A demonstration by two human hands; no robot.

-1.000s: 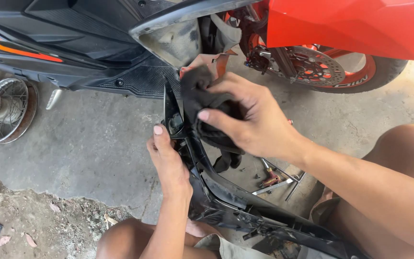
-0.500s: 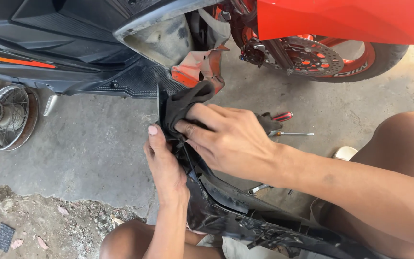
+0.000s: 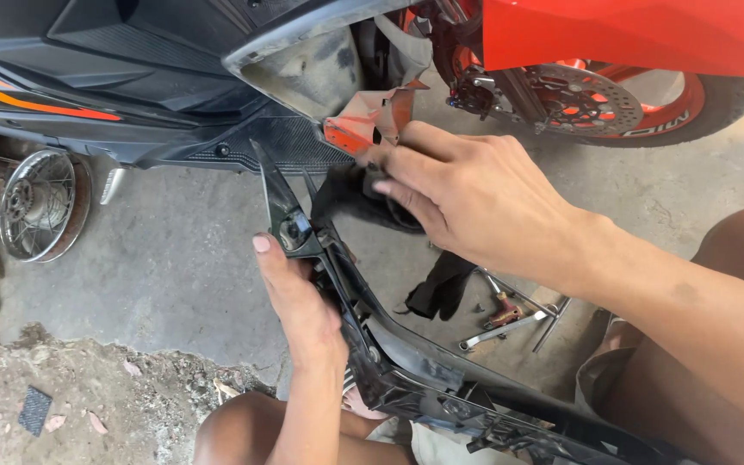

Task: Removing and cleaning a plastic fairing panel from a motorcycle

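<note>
My left hand (image 3: 299, 297) grips a long black plastic scooter body panel (image 3: 389, 362) near its pointed upper end, thumb up along its edge. The panel runs down to the right across my lap. My right hand (image 3: 475, 194) presses a black rag (image 3: 350, 194) against the upper part of the panel, fingers curled over the cloth. A strip of the rag (image 3: 441, 288) hangs down behind the panel.
A black scooter body (image 3: 131, 69) lies across the top, with a red-orange broken fairing piece (image 3: 363, 120) beside my right hand. A red wheel with a brake disc (image 3: 596, 99) is at upper right. Wrenches and a screwdriver (image 3: 505, 314) lie on the concrete. A spoked hub (image 3: 36, 207) sits at left.
My right hand with the rag has slid up and to the right along the panel. My left hand keeps its hold near the panel's tip.
</note>
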